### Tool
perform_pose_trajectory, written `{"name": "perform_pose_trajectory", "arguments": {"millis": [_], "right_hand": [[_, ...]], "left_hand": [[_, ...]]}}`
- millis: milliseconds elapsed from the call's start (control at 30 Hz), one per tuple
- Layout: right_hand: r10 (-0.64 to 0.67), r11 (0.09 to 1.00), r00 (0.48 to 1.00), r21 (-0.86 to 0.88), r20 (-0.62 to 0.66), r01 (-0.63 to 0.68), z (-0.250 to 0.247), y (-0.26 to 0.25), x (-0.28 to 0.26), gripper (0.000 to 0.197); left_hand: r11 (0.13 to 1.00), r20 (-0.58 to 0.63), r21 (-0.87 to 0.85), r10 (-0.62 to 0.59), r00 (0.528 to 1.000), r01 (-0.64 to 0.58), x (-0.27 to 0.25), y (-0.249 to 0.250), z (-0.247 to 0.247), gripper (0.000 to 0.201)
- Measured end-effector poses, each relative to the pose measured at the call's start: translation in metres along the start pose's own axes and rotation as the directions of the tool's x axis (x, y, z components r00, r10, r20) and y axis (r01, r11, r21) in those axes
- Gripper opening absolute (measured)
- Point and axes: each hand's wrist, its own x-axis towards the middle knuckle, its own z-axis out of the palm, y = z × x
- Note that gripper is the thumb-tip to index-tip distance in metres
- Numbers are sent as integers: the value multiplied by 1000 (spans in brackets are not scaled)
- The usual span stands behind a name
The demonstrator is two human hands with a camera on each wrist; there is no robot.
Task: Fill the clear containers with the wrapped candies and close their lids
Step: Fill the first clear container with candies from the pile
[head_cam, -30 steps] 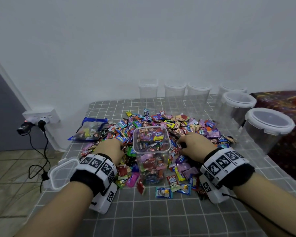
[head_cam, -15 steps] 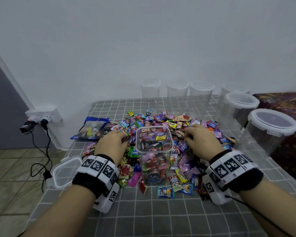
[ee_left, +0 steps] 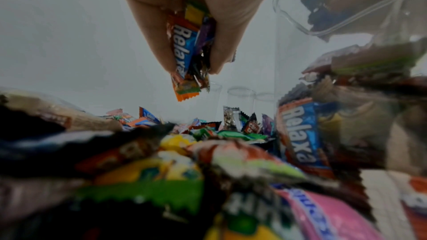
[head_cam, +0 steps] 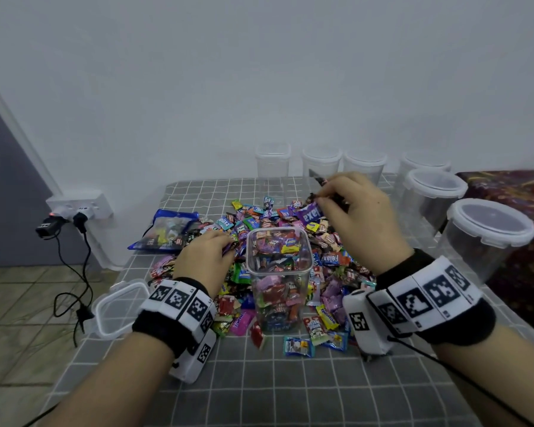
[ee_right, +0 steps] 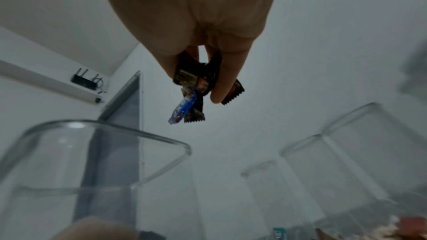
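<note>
Open square container (head_cam: 278, 272): mouth standing uncovered, candies nearly reaching the rim. Candy pile (head_cam: 336, 266) crowding three sides. Lidded containers (head_cam: 487, 235) blocking the right; bare tablecloth (head_cam: 290, 389) lying open in front.

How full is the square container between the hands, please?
Nearly full: candies reach just below the open rim of the container; its lid lies off, at left.

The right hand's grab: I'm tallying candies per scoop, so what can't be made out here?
- Count in the right hand: right wrist view, wrappers overlap and fingers cover them.
- Count in the left hand: left wrist view, thumb and fingers hide most wrappers.
- Lower fill of the open container: head view, wrappers too small to count.
</note>
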Motion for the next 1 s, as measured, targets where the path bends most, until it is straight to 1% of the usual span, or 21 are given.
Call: {"name": "perform_pose_trajectory", "arguments": {"millis": [167,267,433,667,767,833,1000], "right_hand": [[-120,992,989,54,89,115,15,-14,-12,6],[-148,987,981,79,125,139,25,-16,-18,8],[-194,981,960,46,203,188,37,-21,-25,14],[-156,985,966,110,207,136,37,-18,-29,22],[-147,986,970,104,193,129,38,-17,-34,17],[-124,987,974,127,190,101,38,-16,-38,17],[-75,962,984,272,164,28,35,-14,-45,34]], "left_hand": [[1000,-2,-6,4,1000,-4,-1,2,-1,28],[1000,-7,-18,7,1000,-7,-1,2,-2,27],[999,-3,-37,-3,1000,3,-2,2,-3,27],[999,-13,-52,-8,1000,7,-2,2,-5,26],[999,-15,-51,-4,1000,3,-2,2,-5,26],[999,-17,-55,0,1000,-1,-2,2,-5,26],[999,-13,-42,2,1000,-3,-2,2,-5,27]]}}
